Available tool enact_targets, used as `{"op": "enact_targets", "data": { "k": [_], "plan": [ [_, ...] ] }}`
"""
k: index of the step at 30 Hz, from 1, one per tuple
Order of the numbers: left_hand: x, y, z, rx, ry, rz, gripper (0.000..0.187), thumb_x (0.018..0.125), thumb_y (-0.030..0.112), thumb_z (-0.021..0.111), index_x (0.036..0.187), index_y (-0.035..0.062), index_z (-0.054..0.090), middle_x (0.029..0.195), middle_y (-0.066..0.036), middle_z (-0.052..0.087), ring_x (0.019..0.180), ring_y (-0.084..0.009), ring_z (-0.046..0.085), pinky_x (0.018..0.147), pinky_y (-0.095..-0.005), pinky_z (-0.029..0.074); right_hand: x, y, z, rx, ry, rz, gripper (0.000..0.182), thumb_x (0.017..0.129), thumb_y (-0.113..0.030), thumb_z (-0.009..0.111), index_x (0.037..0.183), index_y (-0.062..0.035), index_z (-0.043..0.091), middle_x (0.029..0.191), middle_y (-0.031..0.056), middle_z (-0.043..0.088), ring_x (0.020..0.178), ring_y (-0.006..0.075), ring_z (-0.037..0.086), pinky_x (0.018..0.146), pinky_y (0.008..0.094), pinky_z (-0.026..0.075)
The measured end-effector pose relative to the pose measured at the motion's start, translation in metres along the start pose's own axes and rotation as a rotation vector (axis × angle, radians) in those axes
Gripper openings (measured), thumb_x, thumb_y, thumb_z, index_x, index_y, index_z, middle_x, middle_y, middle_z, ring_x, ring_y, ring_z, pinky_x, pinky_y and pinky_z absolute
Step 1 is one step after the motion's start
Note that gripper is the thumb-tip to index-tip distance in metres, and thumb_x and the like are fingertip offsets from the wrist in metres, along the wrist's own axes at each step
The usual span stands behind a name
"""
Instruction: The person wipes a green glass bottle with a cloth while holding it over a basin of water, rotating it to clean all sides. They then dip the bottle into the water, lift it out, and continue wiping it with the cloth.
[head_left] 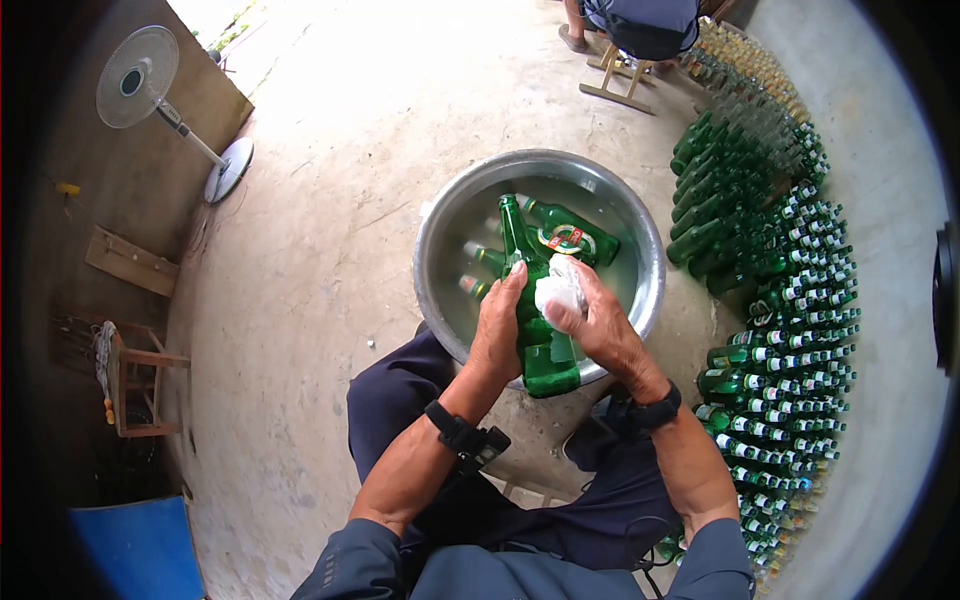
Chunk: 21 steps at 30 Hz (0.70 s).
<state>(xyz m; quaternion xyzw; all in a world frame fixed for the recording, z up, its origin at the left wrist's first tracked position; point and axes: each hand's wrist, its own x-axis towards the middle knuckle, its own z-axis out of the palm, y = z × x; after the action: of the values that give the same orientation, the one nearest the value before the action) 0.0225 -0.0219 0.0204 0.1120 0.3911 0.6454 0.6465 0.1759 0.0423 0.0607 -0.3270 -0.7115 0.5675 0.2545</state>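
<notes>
Over a round metal basin (640,215) of cloudy water I hold a green glass bottle (548,370), its neck tilted away from me. My left hand (497,325) is wrapped round the left side of the bottle's body. A crumpled white cloth (562,285) is gripped in my right hand (605,325), pressed against the bottle's right side. Behind the held bottle, a labelled green bottle (590,238) lies in the water. More green bottles (487,257) are partly sunk at the basin's left, and my left hand hides part of them.
Many green bottles (790,350) stand in rows along the right wall. A person (640,25) sits on a wooden stool (618,95) at the back. A standing fan (140,80) is at the upper left, with a wooden stool (145,385) below it.
</notes>
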Motion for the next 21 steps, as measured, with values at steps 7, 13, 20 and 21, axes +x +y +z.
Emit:
{"op": "enact_targets", "data": {
  "k": [7,13,20,21],
  "plan": [
    [-0.008,0.003,0.012,-0.014,0.044,0.019,0.046,0.103,0.045,0.055,0.125,0.0051,0.061,0.111,-0.007,0.068,0.094,-0.0153,0.069,0.079,-0.032,0.058,-0.001,0.01,0.005,-0.405,0.086,-0.277,0.069,0.087,-0.02,0.079,0.142,0.0073,0.049,0.144,0.0269,0.046,0.131,0.0411,0.052,0.111,0.0425,0.044],
    [-0.003,-0.003,0.001,0.043,-0.011,-0.02,0.042,0.106,0.04,0.05,0.128,0.0066,0.06,0.11,-0.005,0.069,0.092,-0.0149,0.068,0.079,-0.032,0.057,0.006,0.005,0.006,-0.302,0.221,-0.194,0.045,0.097,-0.022,0.07,0.131,0.0063,0.058,0.126,0.0226,0.053,0.117,0.0386,0.061,0.098,0.0415,0.051],
    [0.009,-0.004,-0.019,0.04,0.046,0.148,0.036,0.103,0.04,0.055,0.115,0.0072,0.063,0.102,-0.007,0.068,0.088,-0.0178,0.068,0.079,-0.0338,0.057,-0.009,-0.01,0.024,-0.203,0.175,-0.241,0.036,0.096,-0.021,0.068,0.123,0.0025,0.065,0.115,0.018,0.058,0.109,0.036,0.062,0.093,0.0413,0.05],
    [0.008,-0.001,-0.02,0.123,0.05,0.195,0.035,0.103,0.04,0.055,0.113,0.0074,0.063,0.101,-0.007,0.068,0.088,-0.0179,0.068,0.078,-0.0338,0.056,-0.015,-0.015,0.027,-0.278,0.169,-0.281,0.034,0.095,-0.019,0.068,0.121,0.0023,0.067,0.112,0.0169,0.059,0.108,0.0358,0.062,0.093,0.0413,0.05]
  ]
}}
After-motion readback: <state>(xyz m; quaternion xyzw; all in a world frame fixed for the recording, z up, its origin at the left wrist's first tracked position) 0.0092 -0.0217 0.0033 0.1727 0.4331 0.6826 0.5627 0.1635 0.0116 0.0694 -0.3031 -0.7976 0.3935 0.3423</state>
